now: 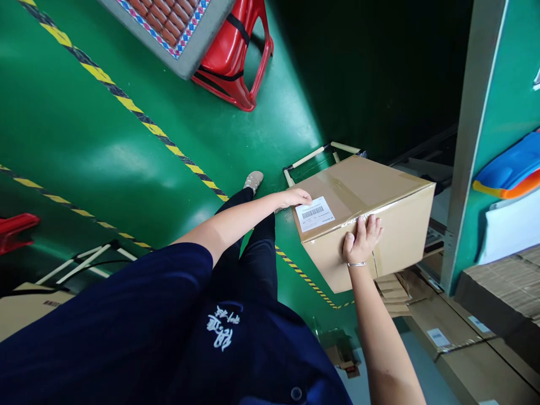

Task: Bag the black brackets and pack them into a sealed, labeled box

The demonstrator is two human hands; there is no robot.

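Observation:
A taped cardboard box (396, 225) sits at a slant on the right side of the view. A white barcode label (314, 216) lies near the corner of its top face. My left hand (297, 197) is at the label's upper edge, its fingers closed together and their tips on the corner of the label. Against the side of the box, just below the taped edge, my right hand (363, 239) rests with fingers spread. A thin bracelet circles that wrist.
A pale tube frame (310, 157) shows behind the box. A red plastic stool (236, 56) stands on the green floor, partly under a beaded cushion (169, 22). Other cardboard boxes (455, 326) are stacked at lower right, near a metal post (475, 140). Striped tape (126, 101) crosses the floor.

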